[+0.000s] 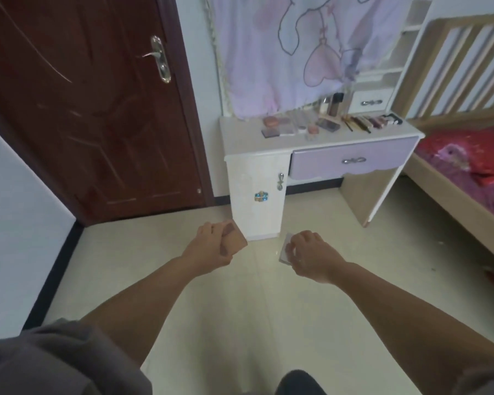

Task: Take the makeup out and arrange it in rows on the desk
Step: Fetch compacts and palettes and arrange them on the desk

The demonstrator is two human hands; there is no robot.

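I stand a few steps back from the white dressing desk [240, 138], both arms stretched forward over the floor. My left hand [211, 246] grips a flat tan makeup palette [236, 240] with brown patches. My right hand [311, 252] grips a flat pale grey compact [285, 250], mostly hidden under the fingers. On the desk top lie several makeup items: pink compacts [273, 122] at the left, brushes and pencils [360, 122] in a row at the right, and bottles [334, 105] standing at the back.
A brown door [83, 109] is shut at the left. The desk has a purple drawer [351, 161] and a side cabinet [257, 195]. A pink cloth [297, 52] covers the mirror. A bed [468, 172] with red bedding stands at the right. Pale tile floor lies between.
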